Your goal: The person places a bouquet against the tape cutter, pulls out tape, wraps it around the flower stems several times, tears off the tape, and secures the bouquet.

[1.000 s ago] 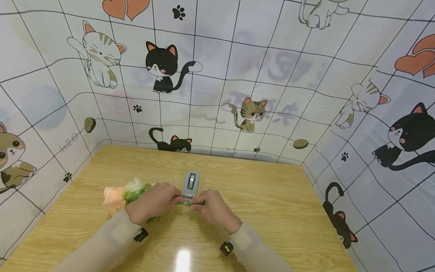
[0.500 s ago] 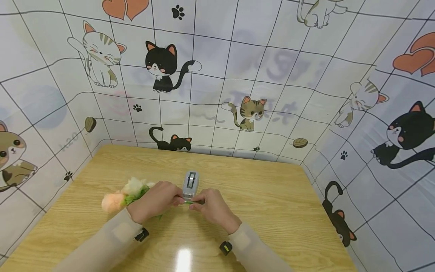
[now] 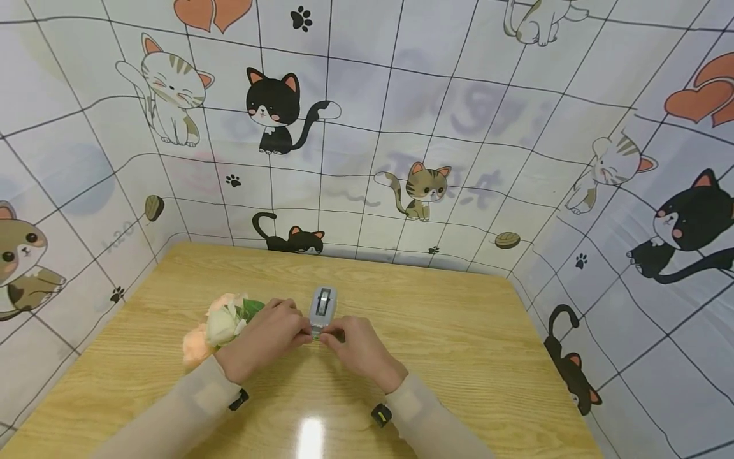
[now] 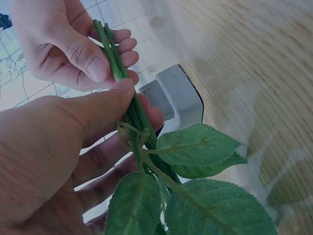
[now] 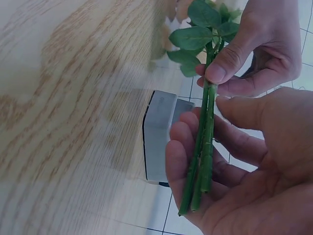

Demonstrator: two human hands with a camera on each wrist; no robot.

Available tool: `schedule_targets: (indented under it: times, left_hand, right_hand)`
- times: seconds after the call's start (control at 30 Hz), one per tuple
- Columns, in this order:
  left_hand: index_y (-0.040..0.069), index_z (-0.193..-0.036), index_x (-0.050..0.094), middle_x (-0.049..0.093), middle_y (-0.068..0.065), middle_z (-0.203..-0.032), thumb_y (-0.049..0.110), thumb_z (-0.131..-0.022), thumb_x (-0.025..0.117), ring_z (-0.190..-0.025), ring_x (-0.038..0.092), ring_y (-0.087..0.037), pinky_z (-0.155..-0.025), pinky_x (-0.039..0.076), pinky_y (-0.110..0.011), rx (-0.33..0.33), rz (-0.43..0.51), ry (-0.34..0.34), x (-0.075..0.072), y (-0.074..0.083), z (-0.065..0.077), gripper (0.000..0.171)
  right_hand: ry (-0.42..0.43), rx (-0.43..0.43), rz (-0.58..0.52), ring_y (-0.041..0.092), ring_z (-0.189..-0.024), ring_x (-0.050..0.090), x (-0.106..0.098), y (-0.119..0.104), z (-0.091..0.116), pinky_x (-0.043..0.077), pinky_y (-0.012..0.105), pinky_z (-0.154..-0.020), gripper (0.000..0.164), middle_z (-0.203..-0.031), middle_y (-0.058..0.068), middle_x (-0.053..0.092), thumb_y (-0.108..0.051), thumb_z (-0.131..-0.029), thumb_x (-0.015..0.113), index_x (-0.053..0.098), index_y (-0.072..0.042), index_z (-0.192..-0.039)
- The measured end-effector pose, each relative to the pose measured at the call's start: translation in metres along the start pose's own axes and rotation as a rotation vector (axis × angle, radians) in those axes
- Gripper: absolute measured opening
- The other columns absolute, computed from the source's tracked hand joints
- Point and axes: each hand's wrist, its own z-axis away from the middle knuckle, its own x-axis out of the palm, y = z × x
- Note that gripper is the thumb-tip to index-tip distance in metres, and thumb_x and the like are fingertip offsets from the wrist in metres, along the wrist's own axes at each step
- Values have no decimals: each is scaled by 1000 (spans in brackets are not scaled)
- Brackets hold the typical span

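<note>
White bloom (image 3: 222, 328) rolled toward us since half a second ago

We log a peach bloom (image 3: 222, 302) now showing behind it; both hands have barely shifted. Bunch of flowers (image 3: 228, 317): over the left half of the tabletop (image 3: 459, 357), its blooms not far from the left edge. Wood grain runs on from the right hand (image 3: 364, 352) to the right edge, well apart; the back edge meets the cat-patterned wall (image 3: 355, 127) beyond the gray device (image 3: 323, 306).

Head view: fingers cover most of the stems. Both wrist views give us the stems (image 5: 207, 142) gathered together, with leaves (image 4: 198, 144) past the left hand (image 3: 266, 335); the right wrist view adds three cut ends (image 5: 196, 203).

Left grip: narrow, pinching the stems beside the leaves. Right grip: narrow, around the stems nearer the cut ends.

Long axis: roughly left to right, blooms left, cut ends right.
</note>
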Motion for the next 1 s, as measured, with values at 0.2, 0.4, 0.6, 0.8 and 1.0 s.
schedule_targets:
  times: [0.2,0.4,0.6,0.8,1.0]
  left_hand:
    - [27,-83,83,78,12,-84,29,-98,97,-97,62,-16,-113,59,-54,-5,-64,33,4,3,0,20]
    - [27,-81,80,75,11,-81,29,-96,98,-95,63,-16,-113,58,-54,-10,-72,39,5,3,1,23]
    - [25,-83,81,76,10,-82,31,-100,95,-87,62,-16,-107,61,-55,-19,-37,19,4,2,1,22]
    - [25,-84,84,76,11,-80,30,-105,89,-81,64,-16,-102,63,-57,-38,6,-25,5,2,-2,22]
    - [23,-83,85,75,12,-76,28,-105,90,-79,65,-16,-108,62,-62,-36,30,-39,9,1,-1,23]
  right_hand:
    - [-59,-4,70,1,-82,59,1,-1,-3,51,20,-73,20,-111,5,88,-18,-117,73,89,-6,-119]
    - [-85,-18,52,1,-76,56,3,0,-4,50,18,-69,18,-104,6,86,-13,-116,73,89,-3,-118]
    - [-61,-18,27,0,-74,57,3,-1,-4,50,17,-67,15,-107,10,89,-10,-111,79,91,-3,-119]
    - [-32,-3,11,0,-77,61,4,0,-2,52,16,-66,16,-113,15,90,-9,-109,83,91,-3,-121]
    - [-42,1,6,3,-87,75,8,7,-3,60,17,-73,14,-113,12,90,-9,-107,84,92,-4,-119]
